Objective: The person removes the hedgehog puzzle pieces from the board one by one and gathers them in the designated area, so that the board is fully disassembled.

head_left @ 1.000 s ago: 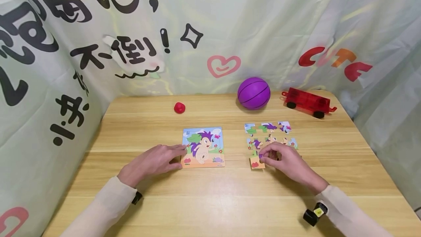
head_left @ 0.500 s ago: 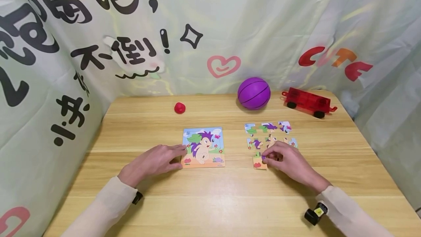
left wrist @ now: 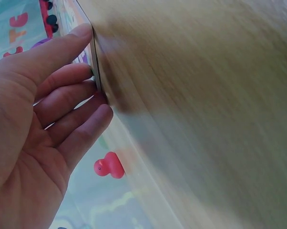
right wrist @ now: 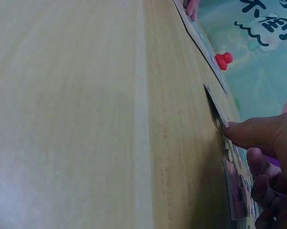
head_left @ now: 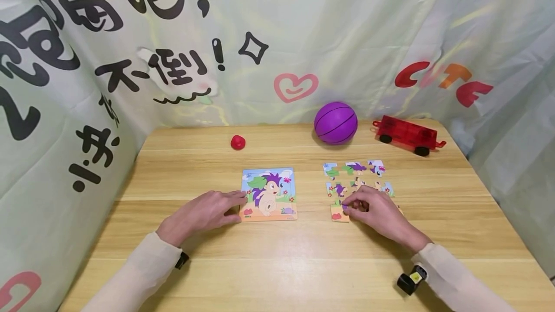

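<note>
Bare wooden table lies before both hands: left hand, fingers straight, touches puzzle board; right hand pinches puzzle piece.

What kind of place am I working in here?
Probably a staged play corner, not a real room: a wooden table hemmed in by printed cloth backdrops, with toys on it, a purple ball, a red toy car and a picture puzzle.

On the surface lay one puzzle board, seven loose puzzle pieces in view with others possibly hidden under a hand, one purple ball, one red toy car, one small red toy, and two hands.
</note>
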`<control>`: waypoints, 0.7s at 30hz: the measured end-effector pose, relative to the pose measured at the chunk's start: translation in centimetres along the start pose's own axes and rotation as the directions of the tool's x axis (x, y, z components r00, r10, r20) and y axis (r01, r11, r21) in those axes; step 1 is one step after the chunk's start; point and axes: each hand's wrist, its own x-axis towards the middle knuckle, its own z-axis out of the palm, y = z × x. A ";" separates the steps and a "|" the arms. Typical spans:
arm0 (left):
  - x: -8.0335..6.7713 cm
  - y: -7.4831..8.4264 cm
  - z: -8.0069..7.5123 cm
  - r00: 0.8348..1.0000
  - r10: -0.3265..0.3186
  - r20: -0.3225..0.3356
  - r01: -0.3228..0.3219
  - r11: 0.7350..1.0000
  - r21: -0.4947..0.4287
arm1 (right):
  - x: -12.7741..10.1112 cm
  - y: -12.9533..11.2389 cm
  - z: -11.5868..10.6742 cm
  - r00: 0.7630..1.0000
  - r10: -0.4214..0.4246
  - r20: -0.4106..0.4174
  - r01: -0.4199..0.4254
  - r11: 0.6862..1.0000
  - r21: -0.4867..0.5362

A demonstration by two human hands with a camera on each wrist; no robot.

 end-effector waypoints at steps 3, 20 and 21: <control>0.0 0.0 0.0 1.000 -0.001 0.004 0.001 1.000 -0.004 | 0.0 0.0 0.0 1.000 0.000 0.001 0.000 1.000 0.002; 0.0 0.0 0.0 1.000 0.018 -0.007 -0.018 1.000 -0.021 | 0.2 0.0 0.3 1.000 -0.024 -0.001 0.024 0.999 -0.023; 0.0 0.0 0.0 1.000 0.018 -0.008 -0.018 1.000 -0.021 | 0.2 -0.1 0.3 1.000 -0.023 0.000 0.023 1.000 -0.020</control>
